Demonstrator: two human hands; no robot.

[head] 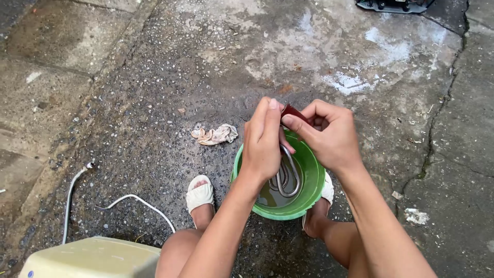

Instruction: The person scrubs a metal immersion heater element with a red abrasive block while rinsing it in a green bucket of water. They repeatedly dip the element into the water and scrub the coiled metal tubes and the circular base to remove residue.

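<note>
A green plastic bowl (314,180) sits on the wet concrete between my feet, with murky liquid and a coiled metal heating element (286,177) in it. My left hand (263,139) is over the bowl, gripping the upper part of the coil, fingers closed. My right hand (329,135) pinches a small dark red piece (294,111) against the top of the coil, just above the bowl's far rim. The two hands touch at the fingertips.
A crumpled beige rag (216,134) lies on the ground left of the bowl. A white cable (72,190) runs along the ground at the left. A pale yellow-green plastic object (92,257) stands at the bottom left. A dark object (393,5) is at the top edge.
</note>
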